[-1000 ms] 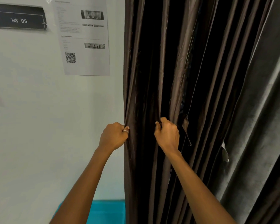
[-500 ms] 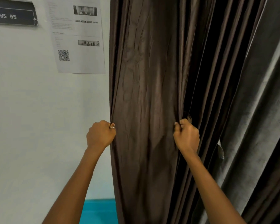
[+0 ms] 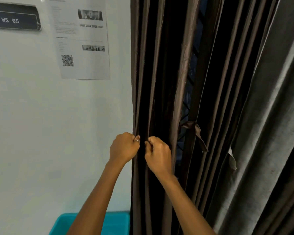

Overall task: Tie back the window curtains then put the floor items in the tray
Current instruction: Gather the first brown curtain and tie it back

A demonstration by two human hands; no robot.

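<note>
A dark brown pleated curtain hangs beside the white wall. My left hand grips the curtain's left edge at about waist height, a ring on one finger. My right hand is closed on the folds right next to it, so the gathered cloth is bunched between the two fists. A brown fabric tie-back strap hangs loose just right of my right hand. Through a narrow gap in the folds a window grille shows. A turquoise tray sits low at the bottom, partly behind my left arm.
A grey velvet curtain fills the right side. On the wall hang a printed sheet with a QR code and a black sign reading WS 05.
My right hand has pulled the curtain folds leftward until it meets my left hand, after spreading them apart half a second ago. The gap, grille and strap are now exposed.
</note>
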